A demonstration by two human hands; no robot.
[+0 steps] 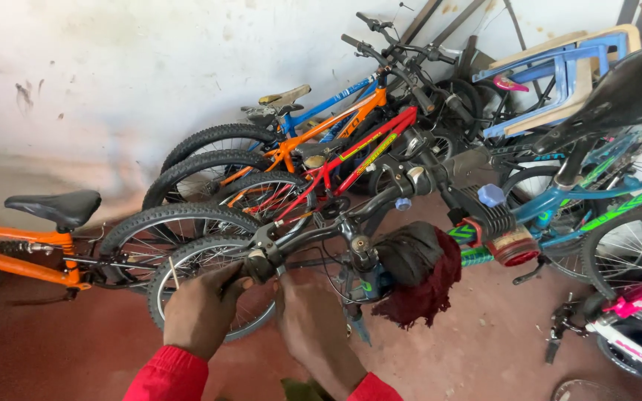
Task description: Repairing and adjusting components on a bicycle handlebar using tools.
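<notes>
Far to the left of both hands stood an orange steel-framed bicycle with a black padded saddle [55, 208], its frame running off the edge of the view. The left hand [200, 312], in a red sleeve, was curled around the left end of a black metal handlebar [313, 232], fingers closed on the grip beside the black brake lever clamp [260, 260]. Just behind that hand were two knobbly black tyres [180, 223] (the nearer wheel partly hidden by the knuckles). The right hand [313, 327], also red-sleeved, sat close beside the left and just under the bar; its fingers pointed up toward the bar, but whether they gripped anything could not be told. Just right of it a dark red and black cloth [419, 276] hung bunched over the middle of the handlebar. Above and beyond the hands, red, orange and blue bicycles [351, 148] leaned in a row against a white wall [113, 67]. Further right were a teal bicycle frame [603, 200] and, at the edge, a pink and white bicycle [640, 297] lying low.
</notes>
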